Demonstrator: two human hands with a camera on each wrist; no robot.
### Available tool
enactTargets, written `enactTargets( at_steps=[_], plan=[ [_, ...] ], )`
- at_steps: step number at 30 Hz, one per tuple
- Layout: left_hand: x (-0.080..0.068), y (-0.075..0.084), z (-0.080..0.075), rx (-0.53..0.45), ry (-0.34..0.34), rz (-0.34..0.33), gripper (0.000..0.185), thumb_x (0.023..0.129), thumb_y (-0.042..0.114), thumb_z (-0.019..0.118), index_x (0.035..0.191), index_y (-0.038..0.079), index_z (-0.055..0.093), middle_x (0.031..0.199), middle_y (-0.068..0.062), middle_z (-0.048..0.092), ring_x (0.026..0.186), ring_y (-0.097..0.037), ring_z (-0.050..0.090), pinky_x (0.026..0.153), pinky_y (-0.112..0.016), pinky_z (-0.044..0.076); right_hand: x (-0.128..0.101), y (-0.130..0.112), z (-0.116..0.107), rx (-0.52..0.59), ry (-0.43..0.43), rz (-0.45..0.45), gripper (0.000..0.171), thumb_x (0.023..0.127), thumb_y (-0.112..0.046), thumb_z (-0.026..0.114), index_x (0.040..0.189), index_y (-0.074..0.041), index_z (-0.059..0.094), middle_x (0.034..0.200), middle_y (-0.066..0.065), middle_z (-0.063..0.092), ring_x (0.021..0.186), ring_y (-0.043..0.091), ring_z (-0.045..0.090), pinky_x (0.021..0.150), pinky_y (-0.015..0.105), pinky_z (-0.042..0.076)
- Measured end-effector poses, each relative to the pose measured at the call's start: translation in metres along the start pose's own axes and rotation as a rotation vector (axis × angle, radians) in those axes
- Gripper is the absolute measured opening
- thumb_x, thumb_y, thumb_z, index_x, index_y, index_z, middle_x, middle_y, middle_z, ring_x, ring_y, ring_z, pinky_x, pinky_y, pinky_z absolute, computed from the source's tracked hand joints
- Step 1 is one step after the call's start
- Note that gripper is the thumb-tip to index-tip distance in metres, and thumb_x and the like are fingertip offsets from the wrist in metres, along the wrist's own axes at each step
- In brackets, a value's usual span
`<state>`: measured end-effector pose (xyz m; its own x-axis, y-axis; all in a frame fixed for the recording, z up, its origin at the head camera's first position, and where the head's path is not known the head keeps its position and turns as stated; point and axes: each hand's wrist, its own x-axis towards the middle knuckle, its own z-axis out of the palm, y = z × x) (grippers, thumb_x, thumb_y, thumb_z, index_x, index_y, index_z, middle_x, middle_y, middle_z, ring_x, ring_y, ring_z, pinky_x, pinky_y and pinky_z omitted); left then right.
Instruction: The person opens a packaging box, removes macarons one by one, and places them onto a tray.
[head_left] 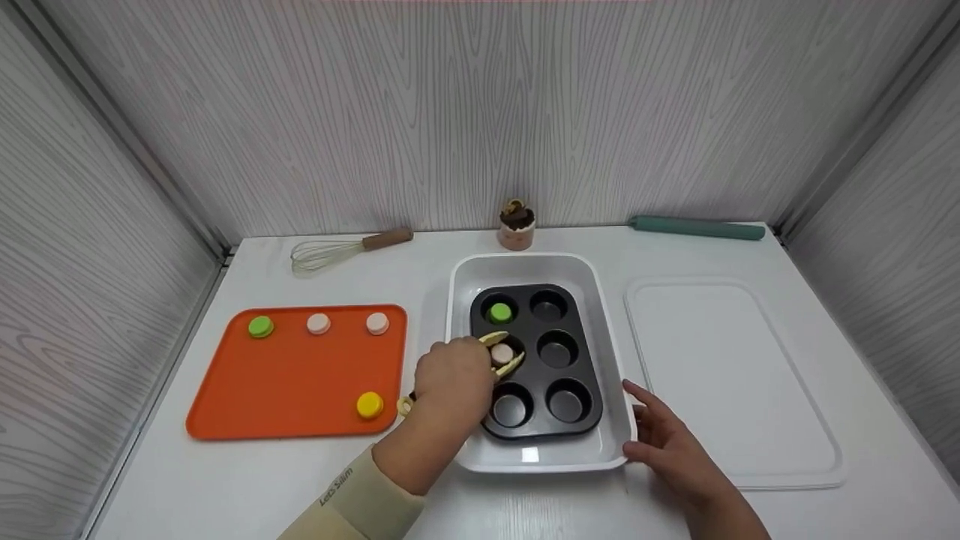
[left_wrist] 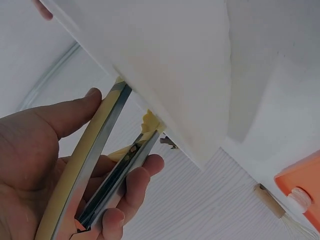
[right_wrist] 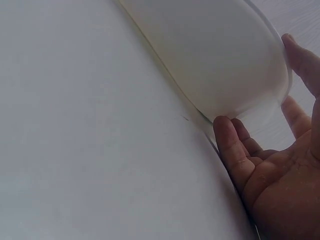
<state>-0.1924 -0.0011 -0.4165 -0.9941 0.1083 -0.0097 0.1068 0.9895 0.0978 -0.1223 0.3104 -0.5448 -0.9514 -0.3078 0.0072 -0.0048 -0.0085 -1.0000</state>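
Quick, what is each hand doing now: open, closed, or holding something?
Left hand: grips the tongs.
Right hand: open, fingers against the white tray.

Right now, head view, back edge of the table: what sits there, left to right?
Whisk → small cup with a chocolate topping → teal rolling pin. All three lie apart from each other along the wall.
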Motion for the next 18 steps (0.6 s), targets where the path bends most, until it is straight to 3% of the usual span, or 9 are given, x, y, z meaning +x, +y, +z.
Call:
enactTargets(
  at_steps=[5, 11, 18],
  plan=[
    [0.000, 0.009, -0.001, 0.087, 0.009, -0.013, 0.039, 0.092, 0.033, 0.081, 0.104, -0.002, 0.072, 0.087, -0.014, 0.071, 0.084, -0.029, 0.069, 0.072, -0.042, 0.061, -0.001, 0.003, -0.003, 0.022, -0.014, -0.023, 0.088, 0.095, 0.012, 0.068, 0.167, -0.002, 0.018, 0.149, 0.034, 0.043, 0.126, 0.025, 0.062, 0.099, 0.034, 0.056],
    [0.002, 0.029, 0.002, 0.235, 0.017, -0.014, 0.032, 0.105, 0.013, 0.059, 0.129, -0.006, 0.069, 0.100, -0.016, 0.072, 0.088, -0.025, 0.068, 0.069, -0.036, 0.060, -0.003, 0.006, -0.006, 0.054, -0.032, -0.070, 0.086, 0.096, 0.013, 0.066, 0.167, -0.002, 0.020, 0.148, 0.032, 0.044, 0.126, 0.025, 0.062, 0.099, 0.033, 0.055],
    [0.011, 0.043, -0.001, 0.342, -0.099, -0.087, 0.039, 0.110, 0.014, 0.050, 0.146, 0.003, 0.063, 0.112, -0.018, 0.073, 0.091, -0.026, 0.068, 0.068, -0.039, 0.060, 0.000, 0.002, -0.002, 0.055, -0.049, -0.075, 0.083, 0.098, 0.009, 0.066, 0.167, -0.004, 0.022, 0.150, 0.038, 0.041, 0.126, 0.026, 0.062, 0.099, 0.034, 0.055]
  ],
)
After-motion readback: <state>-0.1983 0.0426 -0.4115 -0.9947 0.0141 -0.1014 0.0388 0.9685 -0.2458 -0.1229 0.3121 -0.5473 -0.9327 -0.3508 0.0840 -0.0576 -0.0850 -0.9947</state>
